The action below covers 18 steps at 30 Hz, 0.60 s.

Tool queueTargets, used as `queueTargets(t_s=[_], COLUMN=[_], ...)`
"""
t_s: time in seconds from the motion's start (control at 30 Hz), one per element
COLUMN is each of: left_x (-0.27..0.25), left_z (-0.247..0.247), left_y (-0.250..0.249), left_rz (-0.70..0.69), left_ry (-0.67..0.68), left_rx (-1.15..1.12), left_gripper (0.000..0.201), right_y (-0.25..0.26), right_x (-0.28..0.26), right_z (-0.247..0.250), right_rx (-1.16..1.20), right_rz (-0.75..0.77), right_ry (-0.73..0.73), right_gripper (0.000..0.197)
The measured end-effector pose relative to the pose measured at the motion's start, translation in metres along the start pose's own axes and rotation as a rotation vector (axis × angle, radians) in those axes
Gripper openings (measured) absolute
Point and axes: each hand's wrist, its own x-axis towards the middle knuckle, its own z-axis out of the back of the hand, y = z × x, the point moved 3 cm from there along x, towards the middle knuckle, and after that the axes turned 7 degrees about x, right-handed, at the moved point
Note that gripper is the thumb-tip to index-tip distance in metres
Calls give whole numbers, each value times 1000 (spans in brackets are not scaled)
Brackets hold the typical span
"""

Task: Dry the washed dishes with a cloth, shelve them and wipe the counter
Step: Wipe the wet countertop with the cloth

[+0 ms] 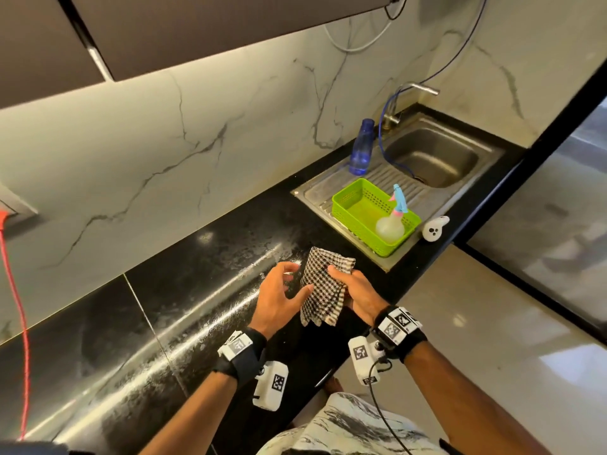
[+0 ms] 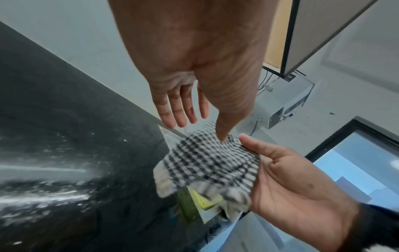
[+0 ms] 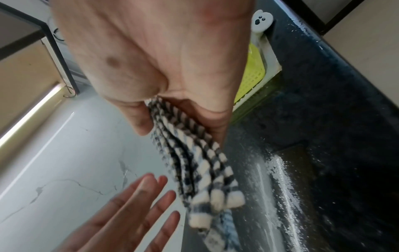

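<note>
A black-and-white checked cloth (image 1: 320, 290) hangs folded above the black counter (image 1: 184, 290), which carries wet white streaks. My right hand (image 1: 341, 280) grips the cloth's right side, thumb on top and fingers hidden behind it. In the right wrist view the right hand (image 3: 179, 122) pinches the bunched cloth (image 3: 202, 170), whose end dangles. My left hand (image 1: 295, 279) is just left of the cloth with spread, straight fingers. In the left wrist view the left hand (image 2: 200, 126) has its thumb tip against the cloth (image 2: 211, 163). No dishes are in view.
A green basket (image 1: 348, 205) holding a spray bottle (image 1: 392, 221) sits on the steel drainboard beside the sink (image 1: 437, 159). A blue bottle (image 1: 361, 147) stands behind it. A white controller (image 1: 434, 228) lies near the counter's front edge. A red cable (image 1: 19, 307) hangs at far left.
</note>
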Motion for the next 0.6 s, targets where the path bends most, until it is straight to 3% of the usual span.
queueTargets(t_s=[0.07, 0.17, 0.37, 0.53, 0.6], left_x=[7, 19, 62, 120, 138], left_z=[-8, -23, -58, -69, -67], left_y=[-15, -30, -48, -77, -83], left_rz=[-69, -113, 27, 11, 43], left_ry=[13, -3, -23, -37, 15], left_rx=[15, 120, 276, 204, 168], left_gripper=[45, 56, 73, 30, 29], right_y=[8, 21, 52, 88, 104], right_x=[3, 11, 47, 80, 94], right_z=[-4, -6, 12, 28, 38], right_rx=[80, 202, 242, 178, 128], right_rz=[-29, -93, -102, -94, -93], right_ry=[31, 41, 112, 154, 158], right_gripper=[38, 40, 40, 31, 29])
